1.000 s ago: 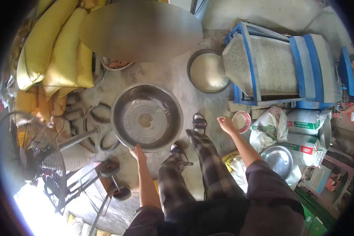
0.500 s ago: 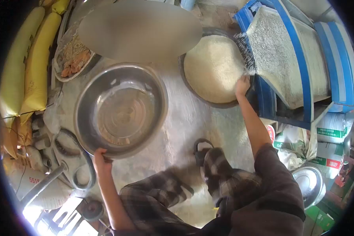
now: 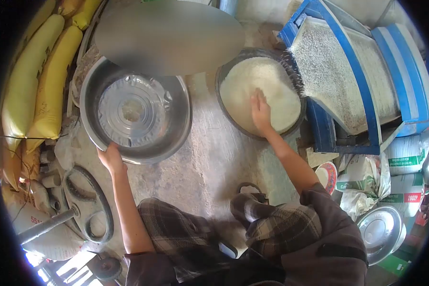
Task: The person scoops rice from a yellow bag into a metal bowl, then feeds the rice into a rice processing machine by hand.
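My left hand (image 3: 111, 158) is closed on the near-left rim of a wide metal basin (image 3: 180, 128). Light reflects off the basin's bare bottom, and it looks a little tilted. To the right, a dark round tub (image 3: 233, 125) is heaped with pale grain (image 3: 240, 81) that looks like rice. My right hand (image 3: 260, 110) reaches over the tub's near rim and touches the grain, fingers stretched out. Grains spill into the tub from the tray (image 3: 321, 57) of a blue-framed machine (image 3: 360, 71).
Filled yellow sacks (image 3: 33, 81) line the left side. A metal wheel with spokes (image 3: 107, 209) stands at lower left. Printed sacks (image 3: 403, 159), a metal bowl (image 3: 379, 231) and a red-rimmed bowl (image 3: 326, 176) are at right. A blurred patch covers the top centre.
The basin, in my left hand, has shifted up and left and changed tilt. My right hand has moved left, from the machine's spout edge to the middle of the grain.
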A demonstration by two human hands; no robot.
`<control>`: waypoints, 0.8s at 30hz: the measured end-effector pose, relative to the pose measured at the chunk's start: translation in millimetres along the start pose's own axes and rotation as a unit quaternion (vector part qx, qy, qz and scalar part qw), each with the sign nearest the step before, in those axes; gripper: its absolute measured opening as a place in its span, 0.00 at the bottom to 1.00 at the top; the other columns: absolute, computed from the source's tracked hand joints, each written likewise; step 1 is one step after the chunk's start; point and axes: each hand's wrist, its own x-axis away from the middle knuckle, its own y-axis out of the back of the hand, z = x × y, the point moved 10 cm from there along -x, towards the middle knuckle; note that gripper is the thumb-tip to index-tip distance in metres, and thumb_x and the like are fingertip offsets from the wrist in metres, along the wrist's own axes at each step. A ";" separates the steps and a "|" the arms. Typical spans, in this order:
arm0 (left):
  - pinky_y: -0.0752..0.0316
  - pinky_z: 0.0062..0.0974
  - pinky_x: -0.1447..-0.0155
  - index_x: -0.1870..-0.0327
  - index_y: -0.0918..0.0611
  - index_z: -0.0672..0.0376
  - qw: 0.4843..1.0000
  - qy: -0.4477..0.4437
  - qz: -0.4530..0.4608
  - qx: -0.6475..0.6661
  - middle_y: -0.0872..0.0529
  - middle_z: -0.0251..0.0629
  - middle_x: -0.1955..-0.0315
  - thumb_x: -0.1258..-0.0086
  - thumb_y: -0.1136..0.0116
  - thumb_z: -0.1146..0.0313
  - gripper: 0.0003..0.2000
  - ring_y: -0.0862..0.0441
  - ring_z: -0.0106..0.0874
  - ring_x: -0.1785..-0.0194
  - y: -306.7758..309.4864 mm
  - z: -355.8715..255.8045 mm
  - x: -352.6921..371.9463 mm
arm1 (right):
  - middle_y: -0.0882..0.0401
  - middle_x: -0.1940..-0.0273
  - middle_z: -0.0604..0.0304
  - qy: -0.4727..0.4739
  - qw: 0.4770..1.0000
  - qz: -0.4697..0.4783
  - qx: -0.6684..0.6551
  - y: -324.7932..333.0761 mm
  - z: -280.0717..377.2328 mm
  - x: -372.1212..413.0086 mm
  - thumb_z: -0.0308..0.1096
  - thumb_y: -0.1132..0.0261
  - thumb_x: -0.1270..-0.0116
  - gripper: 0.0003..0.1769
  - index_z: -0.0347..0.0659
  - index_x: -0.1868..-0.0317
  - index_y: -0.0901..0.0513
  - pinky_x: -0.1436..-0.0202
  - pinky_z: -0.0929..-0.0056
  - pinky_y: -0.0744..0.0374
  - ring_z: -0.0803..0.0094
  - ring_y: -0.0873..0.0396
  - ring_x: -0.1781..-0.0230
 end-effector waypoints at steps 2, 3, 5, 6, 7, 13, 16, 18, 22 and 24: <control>0.34 0.23 0.49 0.46 0.26 0.68 1.000 0.017 0.003 0.008 0.23 0.37 0.59 0.49 0.53 0.81 0.24 0.28 0.29 0.58 1.9 -1.0 1.3 | 0.31 0.39 0.36 0.161 0.965 -0.053 0.198 15.8 35.6 -14.3 0.39 0.48 0.29 0.26 0.24 0.40 0.30 0.30 0.59 0.39 0.46 0.34 0.36; 0.34 0.23 0.49 0.47 0.26 0.67 0.999 0.031 0.009 0.012 0.23 0.37 0.60 0.50 0.53 0.81 0.23 0.28 0.29 0.58 2.6 2.1 2.5 | 0.31 0.39 0.36 0.154 0.966 -0.051 0.200 14.5 29.4 -22.6 0.39 0.48 0.29 0.26 0.24 0.40 0.30 0.30 0.59 0.39 0.46 0.34 0.36; 0.34 0.23 0.50 0.47 0.26 0.67 0.998 0.058 0.007 0.021 0.24 0.36 0.60 0.50 0.53 0.82 0.24 0.28 0.29 0.58 3.1 10.8 0.9 | 0.32 0.38 0.36 0.098 0.903 -0.191 0.372 32.4 12.4 -47.8 0.44 0.50 0.29 0.30 0.23 0.40 0.31 0.30 0.57 0.39 0.44 0.35 0.35; 0.34 0.23 0.50 0.47 0.27 0.67 0.996 0.085 -0.003 0.036 0.24 0.36 0.60 0.51 0.53 0.82 0.24 0.28 0.30 0.57 5.3 15.3 1.5 | 0.32 0.38 0.36 0.100 0.903 -0.192 0.372 35.8 16.7 -60.7 0.44 0.50 0.29 0.30 0.23 0.40 0.31 0.30 0.57 0.39 0.44 0.35 0.35; 0.34 0.23 0.50 0.47 0.27 0.67 0.996 0.084 -0.006 0.038 0.24 0.36 0.60 0.51 0.53 0.82 0.24 0.28 0.30 0.57 6.9 13.7 3.3 | 0.33 0.37 0.38 -0.051 0.937 -0.141 0.314 43.5 -6.7 -78.4 0.49 0.51 0.29 0.32 0.29 0.36 0.33 0.29 0.57 0.41 0.45 0.35 0.34; 0.34 0.25 0.48 0.46 0.28 0.67 0.998 0.048 -0.013 0.048 0.24 0.37 0.58 0.51 0.53 0.83 0.25 0.27 0.31 0.55 23.1 -2.1 6.8 | 0.30 0.39 0.39 -0.155 0.955 -0.127 0.219 29.2 -43.2 -87.5 0.56 0.52 0.30 0.35 0.39 0.33 0.33 0.30 0.57 0.38 0.45 0.32 0.37; 0.33 0.26 0.48 0.47 0.27 0.67 0.995 0.057 -0.033 0.077 0.24 0.37 0.58 0.51 0.53 0.82 0.24 0.27 0.31 0.56 28.7 -8.0 11.1 | 0.26 0.42 0.40 -0.054 0.987 -0.046 0.147 -1.6 -29.0 -73.8 0.54 0.52 0.29 0.33 0.37 0.36 0.31 0.34 0.54 0.35 0.42 0.29 0.41; 0.31 0.29 0.48 0.49 0.27 0.67 0.991 0.096 -0.063 0.075 0.24 0.37 0.59 0.51 0.52 0.82 0.23 0.27 0.32 0.58 32.8 -6.5 16.4 | 0.24 0.44 0.41 -0.011 0.996 0.039 0.083 -19.9 -18.1 -63.9 0.53 0.53 0.29 0.32 0.33 0.39 0.28 0.35 0.51 0.34 0.40 0.27 0.44; 0.29 0.30 0.60 0.53 0.27 0.63 0.986 0.138 -0.060 0.070 0.26 0.35 0.65 0.51 0.50 0.80 0.19 0.27 0.30 0.64 45.6 10.9 10.2 | 0.29 0.42 0.33 -0.026 0.978 -0.016 0.207 18.2 -3.2 -77.7 0.53 0.54 0.28 0.33 0.30 0.37 0.30 0.32 0.55 0.37 0.39 0.30 0.40; 0.30 0.29 0.63 0.54 0.27 0.61 0.986 0.130 -0.050 0.094 0.27 0.34 0.67 0.51 0.48 0.78 0.19 0.27 0.29 0.66 44.4 5.5 15.1 | 0.31 0.41 0.31 -0.153 0.960 -0.058 0.229 42.2 -35.2 -82.9 0.53 0.54 0.28 0.34 0.29 0.37 0.31 0.31 0.55 0.39 0.38 0.32 0.39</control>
